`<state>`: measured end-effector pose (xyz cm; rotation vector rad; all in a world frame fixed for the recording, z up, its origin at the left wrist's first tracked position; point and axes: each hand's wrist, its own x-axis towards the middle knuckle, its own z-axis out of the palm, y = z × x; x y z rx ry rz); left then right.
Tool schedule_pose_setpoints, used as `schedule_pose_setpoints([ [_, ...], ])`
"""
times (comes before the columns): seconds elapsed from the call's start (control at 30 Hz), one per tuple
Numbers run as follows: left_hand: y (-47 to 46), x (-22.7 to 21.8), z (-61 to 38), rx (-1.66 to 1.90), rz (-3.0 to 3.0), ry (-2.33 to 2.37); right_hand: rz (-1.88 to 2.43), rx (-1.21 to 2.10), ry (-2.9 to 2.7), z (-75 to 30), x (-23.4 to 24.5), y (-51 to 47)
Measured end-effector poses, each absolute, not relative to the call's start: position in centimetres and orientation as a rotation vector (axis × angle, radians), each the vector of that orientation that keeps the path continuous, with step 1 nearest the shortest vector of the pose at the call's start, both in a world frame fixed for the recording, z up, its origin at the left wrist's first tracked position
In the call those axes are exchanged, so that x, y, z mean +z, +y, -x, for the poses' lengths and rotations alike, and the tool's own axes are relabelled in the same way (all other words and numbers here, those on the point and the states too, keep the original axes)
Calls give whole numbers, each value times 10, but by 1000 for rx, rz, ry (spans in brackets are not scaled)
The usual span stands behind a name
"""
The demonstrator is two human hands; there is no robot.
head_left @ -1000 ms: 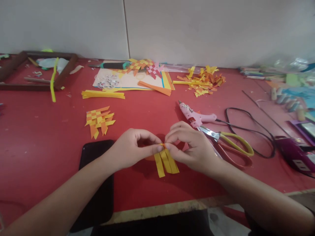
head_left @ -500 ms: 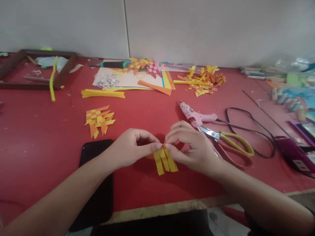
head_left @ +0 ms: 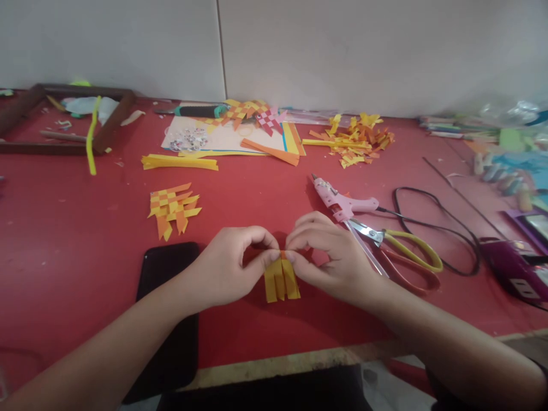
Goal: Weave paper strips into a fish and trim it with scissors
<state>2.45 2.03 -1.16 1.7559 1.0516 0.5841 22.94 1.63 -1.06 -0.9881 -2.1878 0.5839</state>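
Note:
Between both hands hang several yellow paper strips [head_left: 280,281], joined along the top by an orange strip. My left hand [head_left: 233,262] pinches the top left end between thumb and forefinger. On the other end, my right hand [head_left: 325,251] pinches the same top edge, its other fingers curled. Part of the orange strip is hidden behind the fingertips. To the left lies a woven yellow and orange paper fish [head_left: 173,208]. Just right of my right hand are scissors [head_left: 402,251] with yellow and red handles and a pink glue gun [head_left: 340,200].
A black phone [head_left: 169,331] lies under my left forearm. Farther back are yellow strips [head_left: 180,163], orange strips [head_left: 272,151], a heap of paper scraps [head_left: 359,140] and a cutter [head_left: 201,111]. A brown frame [head_left: 55,148] stands left; a black cord [head_left: 432,197] loops at right.
The hanging yellow strips have swung slightly left and now hang straighter. My left hand has turned a little, its thumb angled more upward; my right hand stays nearly in place.

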Motion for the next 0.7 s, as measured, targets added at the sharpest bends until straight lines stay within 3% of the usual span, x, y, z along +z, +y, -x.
schedule_pose_setpoints([
  [0.47, 24, -14, -24, 767, -1203, 1075, 1052, 642, -2049, -237, -13, 15],
  [0.7, 24, -22, -22, 784, -1329, 1185, 1113, 579, -2031, -236, -14, 17],
])
